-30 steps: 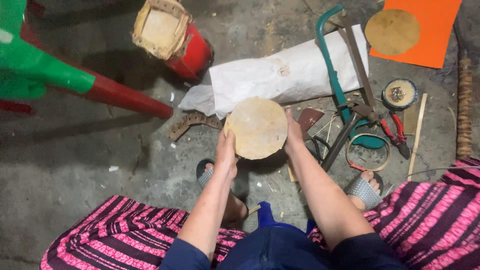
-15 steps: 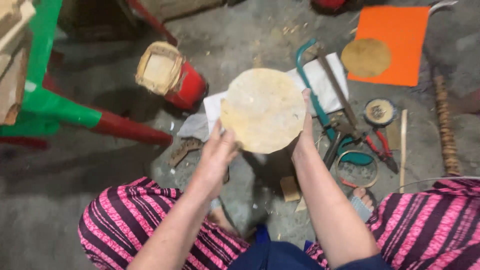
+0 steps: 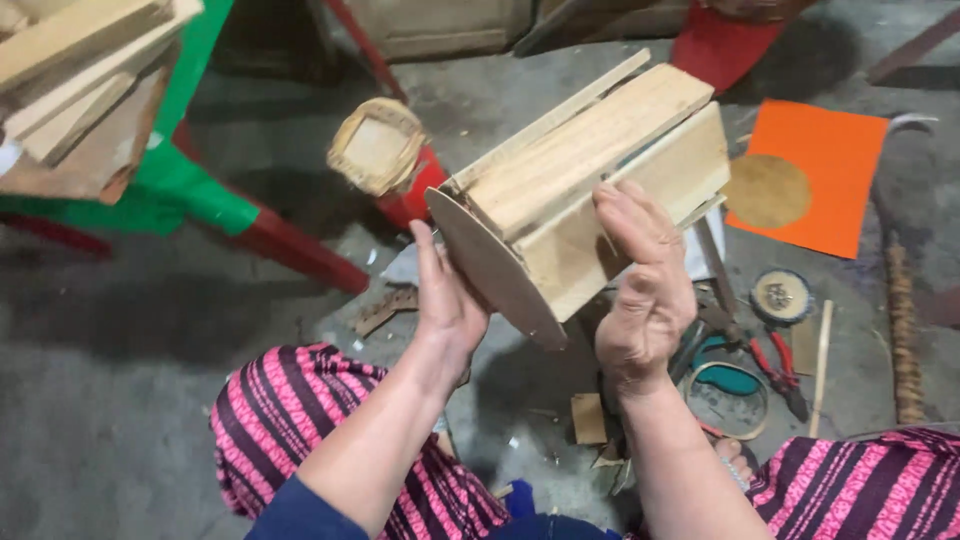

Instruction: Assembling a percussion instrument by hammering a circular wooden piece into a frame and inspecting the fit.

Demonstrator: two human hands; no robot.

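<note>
I hold a wooden block assembly (image 3: 600, 170) made of pale planks, tilted up away from me, with a thin round brown disc (image 3: 490, 270) fixed on its near end. My left hand (image 3: 447, 300) presses flat against the face of the disc from the left. My right hand (image 3: 640, 290) grips the right side of the wooden block, fingers laid along the plank. The piece is lifted well above the floor, between my knees in pink striped trousers (image 3: 300, 420).
On the concrete floor lie an orange sheet (image 3: 830, 160) with a second brown disc (image 3: 765, 190), red-handled pliers (image 3: 775, 365), a round tin (image 3: 782, 296), a teal tool (image 3: 730, 380), and wood scraps (image 3: 588, 418). A red can with a woven top (image 3: 385, 150) and a green-and-red stool (image 3: 200, 190) stand left.
I have raised the piece and tipped it from disc face-on toward me to lying on its side, so the wooden block behind the disc now shows. The view has shifted up and closer.
</note>
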